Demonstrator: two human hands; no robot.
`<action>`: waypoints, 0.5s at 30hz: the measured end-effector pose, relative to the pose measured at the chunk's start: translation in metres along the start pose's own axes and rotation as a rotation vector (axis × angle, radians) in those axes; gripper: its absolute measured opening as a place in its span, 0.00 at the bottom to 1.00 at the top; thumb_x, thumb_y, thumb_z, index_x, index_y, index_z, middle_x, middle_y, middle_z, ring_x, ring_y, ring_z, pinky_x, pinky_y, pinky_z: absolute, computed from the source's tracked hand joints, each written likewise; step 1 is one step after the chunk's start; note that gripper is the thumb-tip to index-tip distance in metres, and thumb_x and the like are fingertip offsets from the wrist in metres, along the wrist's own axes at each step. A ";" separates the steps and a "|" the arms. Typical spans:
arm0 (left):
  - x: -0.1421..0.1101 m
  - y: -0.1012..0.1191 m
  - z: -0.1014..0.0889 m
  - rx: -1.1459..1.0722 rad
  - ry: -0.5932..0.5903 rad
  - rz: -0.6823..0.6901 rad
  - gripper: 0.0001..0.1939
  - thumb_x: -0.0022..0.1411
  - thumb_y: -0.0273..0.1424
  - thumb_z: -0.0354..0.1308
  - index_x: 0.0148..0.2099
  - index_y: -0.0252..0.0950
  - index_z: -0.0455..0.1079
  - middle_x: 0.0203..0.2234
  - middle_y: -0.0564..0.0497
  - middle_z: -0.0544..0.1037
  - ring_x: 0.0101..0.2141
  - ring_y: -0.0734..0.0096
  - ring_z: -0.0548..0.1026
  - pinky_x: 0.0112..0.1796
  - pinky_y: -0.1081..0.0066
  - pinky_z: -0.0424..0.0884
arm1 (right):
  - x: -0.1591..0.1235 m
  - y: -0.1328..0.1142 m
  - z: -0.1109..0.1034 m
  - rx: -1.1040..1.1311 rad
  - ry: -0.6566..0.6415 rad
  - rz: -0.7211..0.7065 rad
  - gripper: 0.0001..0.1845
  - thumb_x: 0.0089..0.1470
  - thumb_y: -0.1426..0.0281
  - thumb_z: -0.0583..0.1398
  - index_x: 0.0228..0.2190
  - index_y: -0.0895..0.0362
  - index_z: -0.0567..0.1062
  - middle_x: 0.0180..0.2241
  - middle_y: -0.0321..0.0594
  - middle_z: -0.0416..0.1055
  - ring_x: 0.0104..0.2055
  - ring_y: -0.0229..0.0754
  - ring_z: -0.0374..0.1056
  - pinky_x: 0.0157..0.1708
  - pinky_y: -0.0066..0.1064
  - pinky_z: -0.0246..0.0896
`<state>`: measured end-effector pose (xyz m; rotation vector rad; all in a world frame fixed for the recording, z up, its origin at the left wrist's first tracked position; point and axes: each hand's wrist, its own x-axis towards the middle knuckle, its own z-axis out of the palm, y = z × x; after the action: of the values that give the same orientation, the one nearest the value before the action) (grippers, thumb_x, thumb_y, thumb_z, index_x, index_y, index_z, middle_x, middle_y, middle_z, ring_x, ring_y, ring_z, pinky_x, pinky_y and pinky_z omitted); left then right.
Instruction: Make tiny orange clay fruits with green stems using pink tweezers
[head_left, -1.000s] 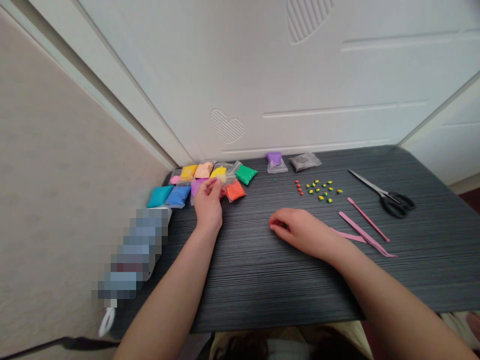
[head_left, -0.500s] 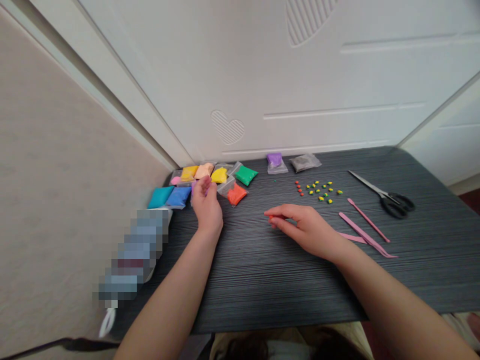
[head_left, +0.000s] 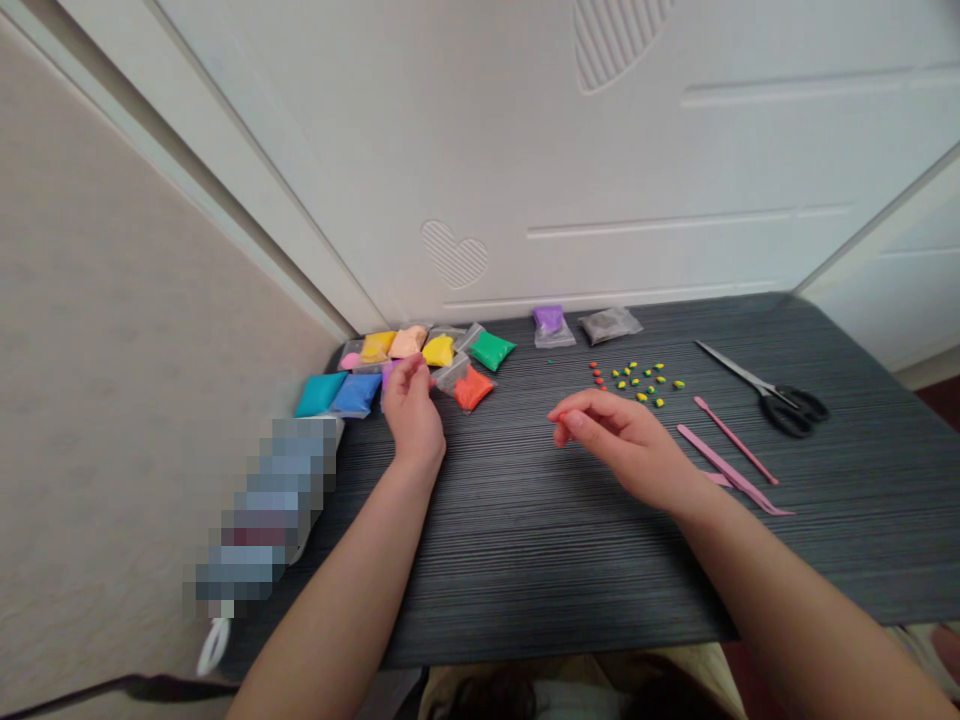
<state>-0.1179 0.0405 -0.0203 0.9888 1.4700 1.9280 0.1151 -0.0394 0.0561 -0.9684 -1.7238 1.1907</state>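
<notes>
My right hand is above the middle of the table, its thumb and fingertips pinching a small bit of red-orange clay. Curled fingers close my left hand beside the bag of orange clay; a reddish spot shows at its fingertips, too small to make out. Partly behind that hand lies a bag of purple clay. Beyond my right hand, several small red clay pieces form a short row. To their right are several little yellow-and-green clay pieces.
Bags of green, yellow, blue and teal clay lie left. A purple bag and grey bag stand against the white panel. Scissors, pink tweezers and a pink stick tool lie right.
My right hand has moved a little right and away from me, the clay still pinched in it. The left hand stays in place, its fingers shifting slightly.
</notes>
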 end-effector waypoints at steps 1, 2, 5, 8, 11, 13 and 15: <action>0.000 0.000 0.000 0.002 0.001 -0.003 0.12 0.52 0.33 0.54 0.40 0.37 0.69 0.38 0.50 0.72 0.38 0.73 0.70 0.34 0.76 0.67 | 0.000 0.000 -0.001 0.020 -0.005 -0.001 0.11 0.55 0.64 0.52 0.32 0.56 0.71 0.28 0.35 0.69 0.32 0.34 0.65 0.35 0.28 0.59; 0.000 0.000 0.000 0.003 0.001 -0.004 0.12 0.52 0.33 0.54 0.40 0.37 0.70 0.37 0.50 0.72 0.38 0.74 0.70 0.34 0.76 0.67 | 0.000 0.001 -0.002 0.052 -0.007 -0.001 0.12 0.56 0.64 0.51 0.30 0.56 0.71 0.27 0.35 0.69 0.32 0.35 0.64 0.35 0.28 0.58; 0.000 0.000 0.000 -0.004 0.000 -0.001 0.12 0.52 0.33 0.54 0.40 0.37 0.70 0.37 0.50 0.72 0.37 0.74 0.70 0.34 0.76 0.67 | 0.001 0.003 -0.003 0.205 0.014 0.006 0.15 0.56 0.62 0.51 0.26 0.57 0.70 0.25 0.35 0.67 0.31 0.36 0.64 0.36 0.31 0.58; 0.000 -0.001 0.000 -0.012 0.001 0.005 0.12 0.52 0.33 0.54 0.39 0.36 0.70 0.36 0.50 0.72 0.36 0.74 0.70 0.33 0.77 0.66 | 0.002 0.004 -0.004 0.373 0.015 0.046 0.15 0.55 0.61 0.51 0.25 0.57 0.70 0.24 0.36 0.67 0.29 0.36 0.62 0.36 0.33 0.57; 0.001 -0.001 0.000 -0.016 0.008 0.004 0.11 0.52 0.33 0.55 0.39 0.36 0.71 0.35 0.50 0.72 0.36 0.75 0.69 0.32 0.77 0.66 | 0.001 0.002 -0.005 0.533 -0.021 0.084 0.14 0.55 0.63 0.52 0.27 0.57 0.71 0.24 0.36 0.66 0.29 0.36 0.62 0.33 0.31 0.56; 0.001 -0.002 0.000 -0.021 0.012 0.004 0.11 0.52 0.32 0.55 0.38 0.36 0.71 0.35 0.50 0.72 0.35 0.75 0.69 0.32 0.77 0.66 | 0.000 -0.001 -0.006 0.608 -0.039 0.093 0.13 0.55 0.64 0.52 0.27 0.57 0.72 0.24 0.35 0.66 0.29 0.35 0.62 0.33 0.30 0.54; 0.001 -0.002 0.000 -0.027 0.012 0.004 0.11 0.52 0.32 0.55 0.38 0.36 0.71 0.34 0.51 0.73 0.35 0.75 0.69 0.31 0.77 0.66 | -0.001 -0.002 -0.006 0.658 -0.051 0.094 0.11 0.55 0.66 0.53 0.29 0.57 0.73 0.24 0.35 0.66 0.29 0.34 0.62 0.33 0.30 0.54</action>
<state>-0.1186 0.0416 -0.0217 0.9705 1.4460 1.9550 0.1206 -0.0385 0.0592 -0.6168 -1.1908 1.7036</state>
